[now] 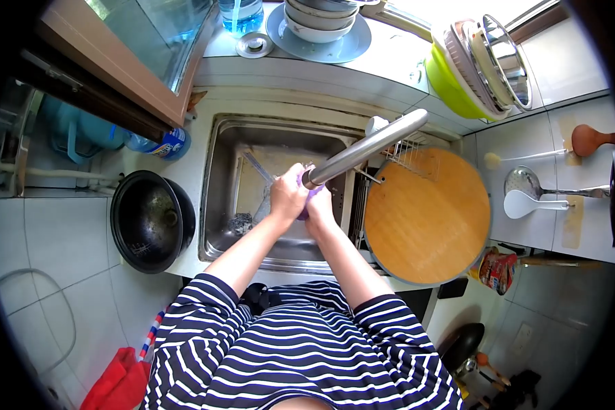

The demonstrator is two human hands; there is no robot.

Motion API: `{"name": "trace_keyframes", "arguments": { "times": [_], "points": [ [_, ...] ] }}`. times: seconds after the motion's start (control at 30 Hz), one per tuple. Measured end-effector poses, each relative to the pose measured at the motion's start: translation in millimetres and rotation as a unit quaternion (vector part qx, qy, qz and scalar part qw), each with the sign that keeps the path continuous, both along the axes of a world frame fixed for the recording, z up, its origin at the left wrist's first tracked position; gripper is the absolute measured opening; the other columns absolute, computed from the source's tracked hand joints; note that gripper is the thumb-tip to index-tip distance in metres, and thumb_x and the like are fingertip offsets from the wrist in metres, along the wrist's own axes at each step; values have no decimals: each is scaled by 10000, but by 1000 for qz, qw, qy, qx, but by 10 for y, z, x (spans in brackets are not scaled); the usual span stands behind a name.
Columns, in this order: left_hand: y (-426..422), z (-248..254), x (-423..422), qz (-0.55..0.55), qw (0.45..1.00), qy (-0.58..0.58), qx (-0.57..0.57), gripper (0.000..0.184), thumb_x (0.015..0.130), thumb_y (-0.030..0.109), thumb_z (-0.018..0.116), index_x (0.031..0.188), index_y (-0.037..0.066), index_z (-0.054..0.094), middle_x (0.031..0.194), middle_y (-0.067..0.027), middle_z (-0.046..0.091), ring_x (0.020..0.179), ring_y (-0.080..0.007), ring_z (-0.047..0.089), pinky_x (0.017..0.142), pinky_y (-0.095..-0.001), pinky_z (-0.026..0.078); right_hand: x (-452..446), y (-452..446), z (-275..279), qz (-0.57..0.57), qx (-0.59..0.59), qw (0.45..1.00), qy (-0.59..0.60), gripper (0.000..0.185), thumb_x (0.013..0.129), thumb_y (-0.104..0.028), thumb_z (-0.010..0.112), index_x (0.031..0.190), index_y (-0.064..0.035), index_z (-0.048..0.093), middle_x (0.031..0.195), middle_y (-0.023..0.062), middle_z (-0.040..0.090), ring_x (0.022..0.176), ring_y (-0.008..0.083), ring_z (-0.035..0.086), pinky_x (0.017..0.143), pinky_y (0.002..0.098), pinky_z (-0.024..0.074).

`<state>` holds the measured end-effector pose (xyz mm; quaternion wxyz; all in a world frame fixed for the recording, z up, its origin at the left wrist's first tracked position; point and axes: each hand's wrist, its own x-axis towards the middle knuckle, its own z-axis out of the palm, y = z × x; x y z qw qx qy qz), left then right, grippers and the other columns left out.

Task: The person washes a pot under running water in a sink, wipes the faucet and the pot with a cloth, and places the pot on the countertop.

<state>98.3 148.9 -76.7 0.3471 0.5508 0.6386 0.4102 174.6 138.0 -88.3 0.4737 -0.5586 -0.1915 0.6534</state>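
Both my hands are together over the steel sink [219, 147], right under the end of the tap [369, 150]. My left hand [288, 195] and my right hand [319, 208] are closed around a purple object [302, 213], of which only small parts show between the fingers; its kind is hidden. A long, flat, translucent strip [256, 166] lies in the basin beyond my left hand. Nearer to me, at the basin's left side, rests a steel wool scrubber [240, 223].
A black pot [154, 222] stands left of the sink, a round wooden board [427, 215] right of it. Stacked bowls [319, 24] sit on a blue plate [277, 37] on the sill. Ladles [523, 181] hang at the right wall. An open window frame [126, 61] juts in.
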Motion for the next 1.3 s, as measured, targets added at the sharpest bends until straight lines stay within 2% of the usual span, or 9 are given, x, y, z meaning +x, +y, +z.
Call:
{"name": "trace_keyframes", "arguments": {
  "times": [0.2,0.37,0.5,0.63,0.77,0.97,1.07,1.17,1.3],
  "points": [
    [-34,-118,-193,-2,998,10,-62,252,789,277,647,906,59,594,719,-176,596,703,-316,620,614,-375,463,87,147,-204,28,-128,991,-6,338,902,-381,507,1063,-86,543,961,64,598,863,164,586,744,308,480],
    [-296,105,-161,-189,973,129,1,236,754,248,680,927,92,643,956,-102,637,923,-274,591,768,-369,475,362,225,-311,35,-151,926,345,563,915,-582,350,1081,-83,549,1030,96,617,923,241,610,807,432,513],
    [-472,-188,-222,-115,988,-84,61,178,868,188,587,945,34,632,931,-84,620,936,-203,575,857,-311,438,420,133,-114,82,-167,953,237,239,892,-93,444,1084,-1,552,984,150,631,818,241,639,769,391,546],
    [-292,-591,-348,127,938,-304,-111,249,940,206,510,1125,43,541,1110,-56,543,1040,-131,500,936,-269,373,321,15,263,104,-114,972,176,265,891,-62,458,1132,22,527,986,129,619,834,227,633,716,361,554],
    [-120,-165,-343,126,742,-595,-284,308,917,219,553,1175,62,492,1102,-40,535,1034,-119,493,932,-271,382,227,-24,325,95,-49,987,118,278,869,-132,557,1109,8,556,991,94,616,850,186,619,748,317,518],
    [-240,-211,76,-39,981,-188,20,383,786,201,712,1102,63,546,961,-38,573,900,-156,554,823,-290,438,229,157,-329,-10,-54,993,108,217,914,-281,541,845,-78,573,736,20,572,665,139,569,605,290,485],
    [-267,143,161,-41,996,-6,76,351,750,224,721,1042,68,605,815,-102,594,796,-296,597,743,-333,470,312,164,-787,66,-14,971,231,223,918,-327,538,835,-120,556,715,-2,548,644,139,545,590,288,467],
    [19,-276,-22,-48,985,50,157,251,862,281,591,963,52,608,859,-165,644,800,-365,619,681,-384,499,-6,-21,-214,5,22,999,25,209,887,-256,590,1009,-89,560,863,13,597,782,125,563,677,309,471],
    [178,-114,-67,31,997,11,-66,222,909,261,523,836,56,565,812,-119,628,763,-334,605,647,-380,469,-54,91,-75,26,-46,995,-87,224,892,-279,585,957,-65,596,854,16,598,771,106,553,673,285,455]
  ]
}}
